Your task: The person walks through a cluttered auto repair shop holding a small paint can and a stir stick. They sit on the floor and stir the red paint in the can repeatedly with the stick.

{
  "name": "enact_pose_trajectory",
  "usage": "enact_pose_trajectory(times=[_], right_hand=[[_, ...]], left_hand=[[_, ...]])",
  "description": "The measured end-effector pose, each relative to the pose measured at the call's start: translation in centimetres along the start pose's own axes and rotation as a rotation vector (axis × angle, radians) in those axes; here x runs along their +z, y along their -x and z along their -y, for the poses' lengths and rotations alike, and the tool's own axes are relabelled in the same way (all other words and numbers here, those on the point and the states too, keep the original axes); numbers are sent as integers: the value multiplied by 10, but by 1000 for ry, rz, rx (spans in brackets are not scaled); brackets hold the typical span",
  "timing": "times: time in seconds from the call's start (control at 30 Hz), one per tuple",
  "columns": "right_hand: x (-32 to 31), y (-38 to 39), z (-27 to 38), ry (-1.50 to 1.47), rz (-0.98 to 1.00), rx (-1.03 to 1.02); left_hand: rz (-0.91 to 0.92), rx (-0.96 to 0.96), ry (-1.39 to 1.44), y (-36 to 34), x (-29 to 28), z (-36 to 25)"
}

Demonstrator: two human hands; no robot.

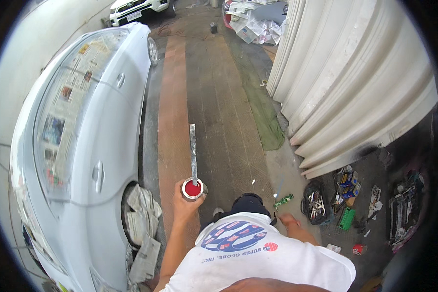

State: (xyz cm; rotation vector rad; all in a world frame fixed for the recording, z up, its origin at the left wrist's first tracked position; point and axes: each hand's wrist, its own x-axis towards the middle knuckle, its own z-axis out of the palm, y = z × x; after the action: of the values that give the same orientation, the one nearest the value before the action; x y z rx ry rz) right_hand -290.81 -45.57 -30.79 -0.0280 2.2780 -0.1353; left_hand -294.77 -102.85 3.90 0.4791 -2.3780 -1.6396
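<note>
Left hand (pixel 184 204) wrapped around red paint can (pixel 193 189), kept level so stick (pixel 193 153) stands inside; right hand (pixel 290 223) fingers unclear.

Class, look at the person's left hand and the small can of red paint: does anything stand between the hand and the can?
Nothing does. The left hand already grips the can of red paint directly. A flat metal stirring stick stands in the paint, rising from the can's open top, clear of the grip.

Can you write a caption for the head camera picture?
Left hand holds a red paint can with a stir stick beside a masked white car.
</note>
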Motion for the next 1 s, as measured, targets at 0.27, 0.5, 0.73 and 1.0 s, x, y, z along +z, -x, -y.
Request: enact_pose_trajectory(times=[0.27,0.5,0.73,1.0], right_hand=[[-63,-45,22,-43,390,396],[-309,-371,59,-3,-172,174],[-812,-501,505,-592,-596,-550],[-932,-647,547,-454,-580,-461]], left_hand=[[8,85,-29,-279,31,40],[12,-19,259,-490,100,29],[-32,41,130,-699,96,-16],[43,92,92,-956,121,2]])
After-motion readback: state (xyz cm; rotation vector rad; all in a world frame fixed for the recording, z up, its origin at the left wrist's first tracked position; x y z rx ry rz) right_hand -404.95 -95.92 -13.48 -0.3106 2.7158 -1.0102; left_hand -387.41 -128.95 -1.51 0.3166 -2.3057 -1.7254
